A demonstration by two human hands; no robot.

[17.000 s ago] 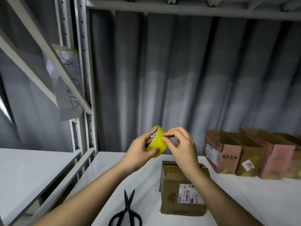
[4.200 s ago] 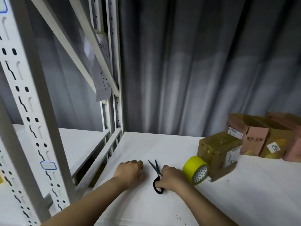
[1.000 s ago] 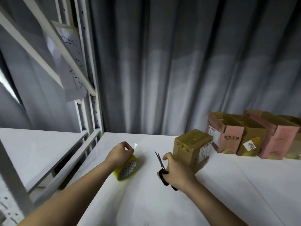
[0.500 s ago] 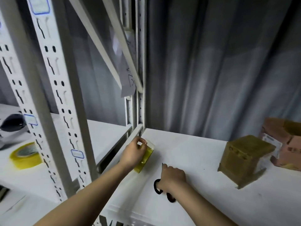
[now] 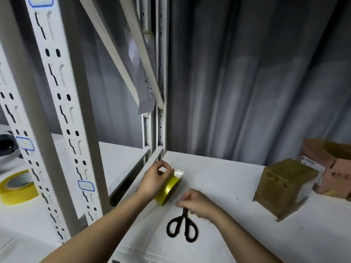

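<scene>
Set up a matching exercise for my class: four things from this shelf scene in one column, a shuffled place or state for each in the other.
Things
1 scissors
2 tape roll beside them
3 brown box
4 paper note

Places or states
A hangs by the diagonal brace
B gripped by the left hand
C lies flat, handles toward the viewer
D stands to the right of the scissors

Pairs: 1-C, 2-B, 3-D, 4-A

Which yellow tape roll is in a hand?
The tape roll standing on edge beside the scissors, gripped by the left hand; the other roll lies flat, untouched, on the neighbouring shelf.
</scene>
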